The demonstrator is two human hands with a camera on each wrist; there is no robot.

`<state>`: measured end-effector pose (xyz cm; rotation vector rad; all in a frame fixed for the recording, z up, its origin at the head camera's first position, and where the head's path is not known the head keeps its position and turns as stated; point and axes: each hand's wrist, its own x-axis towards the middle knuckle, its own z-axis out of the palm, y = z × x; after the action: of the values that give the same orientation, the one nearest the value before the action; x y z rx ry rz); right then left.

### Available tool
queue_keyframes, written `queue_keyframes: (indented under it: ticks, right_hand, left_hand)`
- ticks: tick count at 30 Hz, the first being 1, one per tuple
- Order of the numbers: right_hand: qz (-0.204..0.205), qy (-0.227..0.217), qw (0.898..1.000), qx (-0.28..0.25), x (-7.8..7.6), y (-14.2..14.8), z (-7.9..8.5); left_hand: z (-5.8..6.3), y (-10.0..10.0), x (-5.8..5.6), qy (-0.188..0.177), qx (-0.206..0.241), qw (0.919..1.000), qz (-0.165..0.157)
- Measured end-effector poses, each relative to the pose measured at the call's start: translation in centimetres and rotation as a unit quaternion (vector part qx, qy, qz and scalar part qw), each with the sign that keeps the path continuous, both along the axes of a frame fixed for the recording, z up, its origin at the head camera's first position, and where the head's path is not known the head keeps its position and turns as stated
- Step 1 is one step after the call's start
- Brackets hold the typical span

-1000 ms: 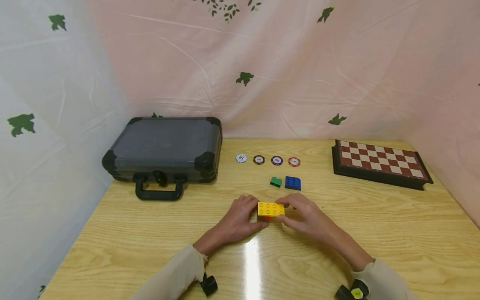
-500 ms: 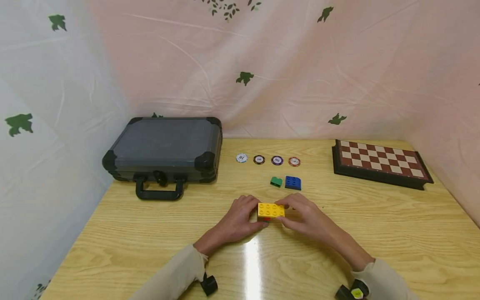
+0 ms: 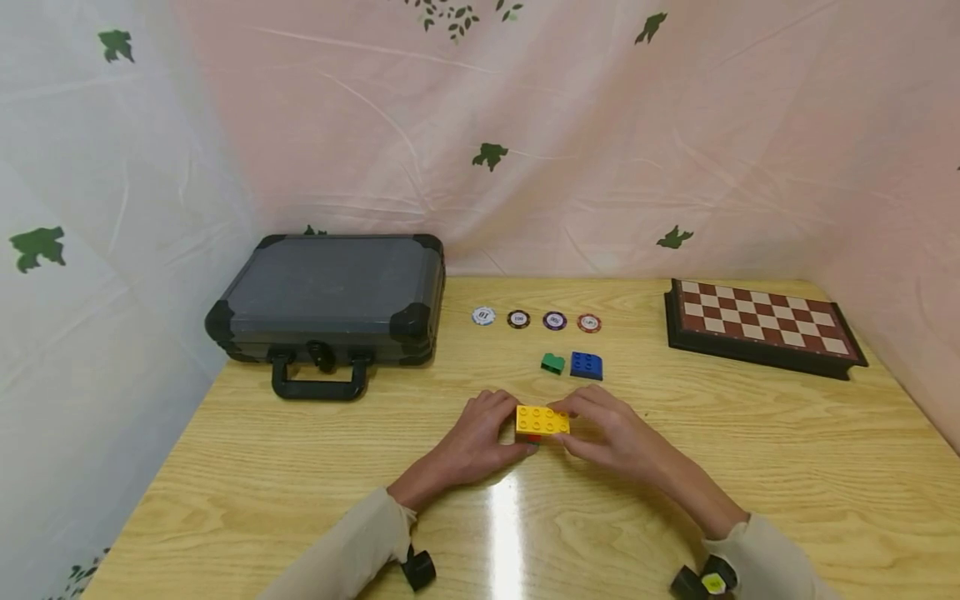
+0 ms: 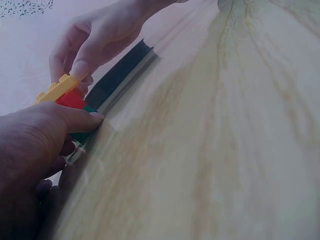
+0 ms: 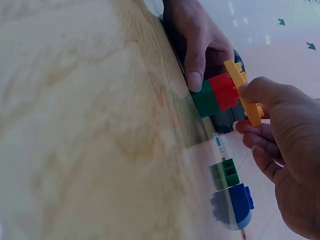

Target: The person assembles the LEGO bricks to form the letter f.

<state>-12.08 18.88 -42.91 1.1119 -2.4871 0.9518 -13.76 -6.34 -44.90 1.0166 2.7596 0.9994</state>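
In the head view my left hand (image 3: 476, 442) and right hand (image 3: 615, 433) meet at a small stack of toy building bricks near the table's middle. On top is a flat yellow brick (image 3: 542, 421) with two rows of studs, its right end pinched between my right thumb and fingers. Below it come a red brick (image 5: 223, 91) and a green brick (image 5: 204, 102) at the bottom, both plain in the right wrist view. My left thumb presses the green brick's side, with the left fingers behind the stack. The yellow brick reaches out past the red one on the right.
Beyond the hands lie a small green brick (image 3: 552, 363) and a blue brick (image 3: 586, 365). Behind them is a row of several poker chips (image 3: 518, 319). A grey case (image 3: 330, 292) stands back left, a checkered board box (image 3: 761, 325) back right, before a cloth backdrop (image 3: 570, 167).
The yellow brick has settled very slightly lower in the head view, with less red showing beneath it. Both hands keep their grip and place.
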Motion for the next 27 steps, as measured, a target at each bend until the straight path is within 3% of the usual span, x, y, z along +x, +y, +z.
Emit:
queue_keyframes:
  ticks: [11, 27]
  right_hand:
    - [0.008, 0.001, 1.000, 0.018, -0.29, -0.10, 0.33]
    - [-0.007, -0.055, 0.998, 0.041, -0.22, 0.03, 0.65]
  left_hand:
    - [-0.08, -0.05, -0.07, 0.000, -0.001, 1.0000, -0.001]
    - [0.03, 0.01, -0.08, -0.001, -0.004, 1.0000, -0.001]
